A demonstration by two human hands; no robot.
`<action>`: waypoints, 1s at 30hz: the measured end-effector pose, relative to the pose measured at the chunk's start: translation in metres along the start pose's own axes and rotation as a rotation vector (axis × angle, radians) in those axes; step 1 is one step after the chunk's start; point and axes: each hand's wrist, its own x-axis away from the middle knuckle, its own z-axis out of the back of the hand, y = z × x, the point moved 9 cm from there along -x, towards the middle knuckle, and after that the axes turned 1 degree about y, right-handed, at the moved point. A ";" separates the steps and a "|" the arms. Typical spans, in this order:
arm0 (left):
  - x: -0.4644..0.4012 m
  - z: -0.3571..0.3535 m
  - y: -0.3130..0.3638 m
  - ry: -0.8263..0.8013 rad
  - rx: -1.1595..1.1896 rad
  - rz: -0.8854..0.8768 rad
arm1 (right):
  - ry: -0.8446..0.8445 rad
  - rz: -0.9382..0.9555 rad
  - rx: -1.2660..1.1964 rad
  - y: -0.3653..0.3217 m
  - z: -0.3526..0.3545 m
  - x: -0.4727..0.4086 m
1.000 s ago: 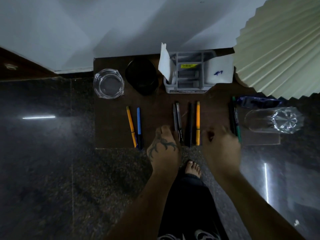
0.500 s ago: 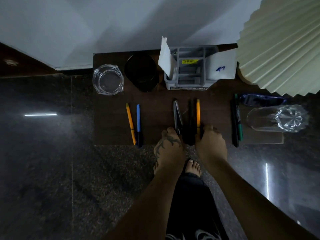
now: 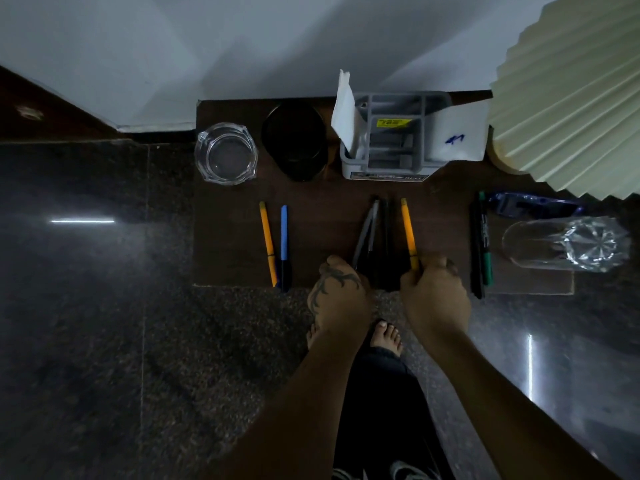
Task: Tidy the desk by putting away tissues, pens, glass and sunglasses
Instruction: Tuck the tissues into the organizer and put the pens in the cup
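On the brown desk (image 3: 329,209) lies a middle group of pens: grey and black ones (image 3: 372,233) and a yellow pen (image 3: 408,230). My left hand (image 3: 337,292) closes on the near ends of the grey and black pens. My right hand (image 3: 433,292) pinches the near end of the yellow pen. A yellow and a blue pen (image 3: 275,244) lie to the left. Black and green markers (image 3: 481,240) lie to the right. A clear glass (image 3: 568,244) lies on its side at far right, with blue sunglasses (image 3: 533,204) behind it. A white tissue (image 3: 346,112) sticks up from the grey organizer (image 3: 391,140).
A glass ashtray (image 3: 225,154) and a round black container (image 3: 296,140) stand at the back left. A pleated lampshade (image 3: 571,91) overhangs the back right corner. A white card with blue marks (image 3: 457,136) leans by the organizer. Dark polished floor surrounds the desk; bare feet show below.
My right hand swung left from the markers to the yellow pen and closed on its end. My left hand closed on the grey and black pens, whose tips drew together.
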 end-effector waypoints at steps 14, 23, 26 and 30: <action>0.034 0.120 -0.043 0.485 0.522 0.168 | 0.248 0.246 -0.261 -0.053 0.056 0.042; 0.049 0.210 -0.060 0.844 0.586 0.147 | 0.398 0.521 -0.359 -0.132 0.101 0.059; 0.033 0.216 -0.058 0.854 0.565 0.115 | 0.377 0.555 -0.300 -0.158 0.101 0.047; 0.012 0.216 -0.055 0.849 0.515 0.072 | 0.350 0.553 -0.281 -0.180 0.097 0.029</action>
